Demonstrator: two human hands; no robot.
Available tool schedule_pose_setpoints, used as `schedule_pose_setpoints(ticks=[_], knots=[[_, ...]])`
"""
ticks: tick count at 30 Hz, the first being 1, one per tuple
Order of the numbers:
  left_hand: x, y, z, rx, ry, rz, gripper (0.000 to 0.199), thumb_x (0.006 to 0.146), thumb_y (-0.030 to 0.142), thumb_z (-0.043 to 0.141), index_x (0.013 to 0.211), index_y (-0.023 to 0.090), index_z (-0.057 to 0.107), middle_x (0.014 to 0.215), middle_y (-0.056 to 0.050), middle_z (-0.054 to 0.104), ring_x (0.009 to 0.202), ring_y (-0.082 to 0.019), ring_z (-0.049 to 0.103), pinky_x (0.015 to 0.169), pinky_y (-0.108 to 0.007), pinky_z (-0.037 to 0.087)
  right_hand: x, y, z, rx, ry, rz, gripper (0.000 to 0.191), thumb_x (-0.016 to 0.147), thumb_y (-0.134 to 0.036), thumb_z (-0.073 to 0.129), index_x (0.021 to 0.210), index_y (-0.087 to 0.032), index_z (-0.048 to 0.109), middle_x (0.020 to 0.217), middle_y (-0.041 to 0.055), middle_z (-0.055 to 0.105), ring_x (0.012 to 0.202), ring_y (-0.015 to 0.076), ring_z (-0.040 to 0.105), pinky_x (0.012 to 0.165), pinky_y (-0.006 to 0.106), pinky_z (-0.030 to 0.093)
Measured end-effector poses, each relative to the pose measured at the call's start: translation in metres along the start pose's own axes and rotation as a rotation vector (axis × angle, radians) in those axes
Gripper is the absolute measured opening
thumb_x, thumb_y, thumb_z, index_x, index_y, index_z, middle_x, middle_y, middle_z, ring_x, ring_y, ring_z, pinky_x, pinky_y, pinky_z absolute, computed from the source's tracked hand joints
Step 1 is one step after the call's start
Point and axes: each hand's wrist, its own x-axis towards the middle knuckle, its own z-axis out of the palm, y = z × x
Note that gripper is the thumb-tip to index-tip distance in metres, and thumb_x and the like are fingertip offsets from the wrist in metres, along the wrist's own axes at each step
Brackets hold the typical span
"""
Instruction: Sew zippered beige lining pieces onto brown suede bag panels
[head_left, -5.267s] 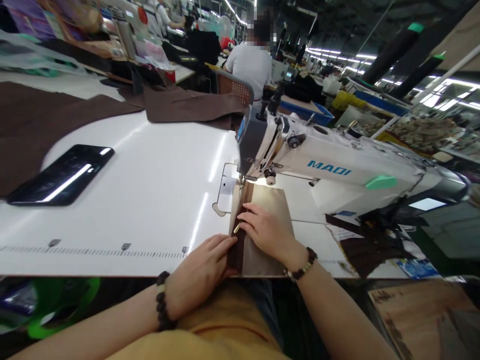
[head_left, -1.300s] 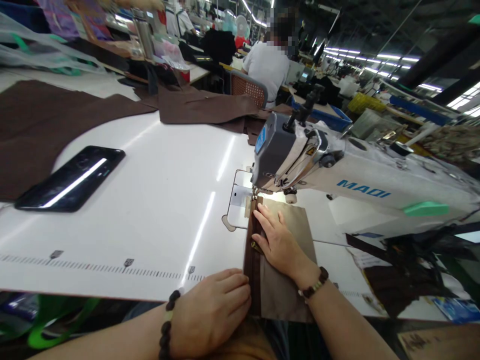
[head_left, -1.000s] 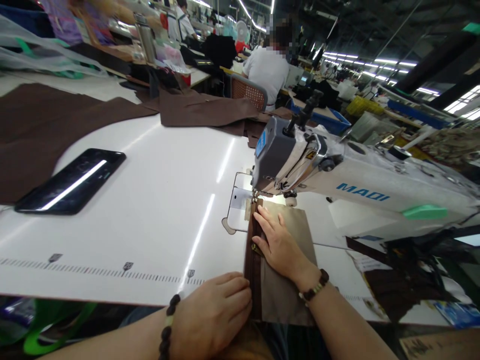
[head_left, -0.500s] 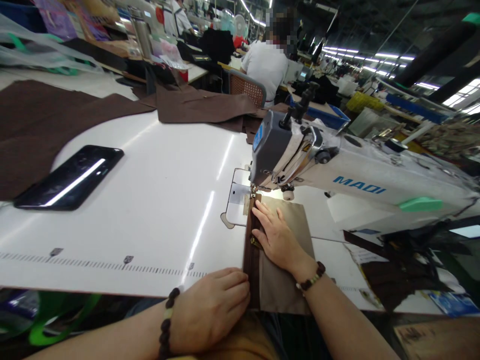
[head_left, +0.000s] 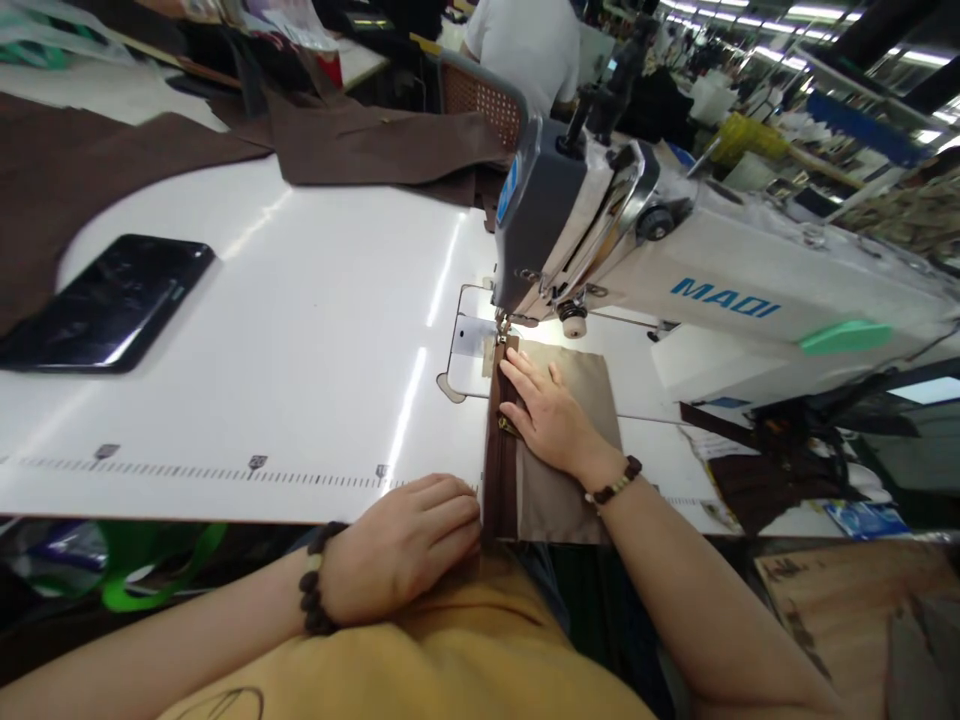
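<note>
A brown zipper strip (head_left: 501,480) lies along the left side of a beige fabric piece (head_left: 559,500), its far end under the needle area of a white sewing machine (head_left: 720,300). My right hand (head_left: 551,415) rests on both with its fingers spread, near a small metal zipper pull (head_left: 506,425). At the table's front edge, my left hand (head_left: 416,540) is beside the near left edge of the strip. Its fingers are curled together, their tips turned down, and whether they pinch anything is hidden.
A black phone (head_left: 112,305) lies on the white table (head_left: 322,330) at the left. Brown fabric (head_left: 375,145) spreads along the back. Behind it a person in white (head_left: 521,50) sits on a chair. Dark cloth (head_left: 757,485) lies at the right.
The view has tilted down, so the table and machine appear higher. My left hand now shows a small gap from the strip's edge. My right hand keeps its place on the fabric.
</note>
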Motion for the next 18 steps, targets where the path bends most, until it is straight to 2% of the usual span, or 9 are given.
schedule_pose_setpoints(ticks=[4, 9, 12, 15, 18], knots=[[0.003, 0.002, 0.001, 0.041, 0.032, 0.018, 0.021, 0.091, 0.012, 0.036, 0.100, 0.007, 0.054, 0.102, -0.011, 0.058, 0.096, -0.020, 0.048, 0.087, -0.034, 0.044, 0.000, 0.000, 0.000, -0.001, 0.008, -0.018, 0.048, 0.088, -0.030, 0.036, 0.134, -0.014, 0.031, 0.142, 0.0084, 0.026, 0.132, 0.0196, 0.020, 0.107, 0.049, 0.017], [0.007, 0.002, -0.001, 0.058, 0.083, -0.006, 0.024, 0.092, 0.012, 0.031, 0.096, 0.009, 0.054, 0.102, -0.010, 0.057, 0.097, -0.019, 0.048, 0.089, -0.031, 0.043, 0.000, 0.000, 0.000, -0.028, 0.001, -0.022, 0.047, 0.089, -0.029, 0.035, 0.134, -0.014, 0.032, 0.142, 0.0093, 0.027, 0.132, 0.0205, 0.021, 0.106, 0.050, 0.019], [0.009, 0.003, 0.001, 0.105, 0.033, 0.001, 0.021, 0.091, 0.015, 0.035, 0.100, 0.012, 0.053, 0.098, -0.010, 0.058, 0.096, -0.019, 0.050, 0.089, -0.033, 0.042, 0.001, 0.000, 0.000, -0.056, 0.000, -0.024, 0.047, 0.089, -0.029, 0.034, 0.134, -0.015, 0.031, 0.142, 0.0084, 0.026, 0.132, 0.0199, 0.021, 0.106, 0.050, 0.020], [0.009, 0.006, 0.001, 0.118, -0.057, -0.021, 0.015, 0.089, 0.018, 0.040, 0.090, 0.015, 0.055, 0.086, -0.007, 0.060, 0.088, -0.017, 0.054, 0.087, -0.031, 0.044, -0.001, 0.000, 0.004, -0.092, 0.013, -0.044, 0.047, 0.089, -0.028, 0.032, 0.135, -0.015, 0.030, 0.142, 0.0078, 0.026, 0.132, 0.0196, 0.021, 0.106, 0.050, 0.022], [0.002, -0.002, -0.012, 0.165, -0.072, -0.050, 0.015, 0.090, 0.020, 0.041, 0.089, 0.016, 0.055, 0.083, -0.005, 0.061, 0.082, -0.015, 0.056, 0.084, -0.028, 0.045, -0.003, 0.006, 0.013, -0.152, 0.081, -0.088, 0.047, 0.090, -0.029, 0.031, 0.135, -0.017, 0.029, 0.141, 0.0071, 0.029, 0.131, 0.0200, 0.025, 0.103, 0.050, 0.028]])
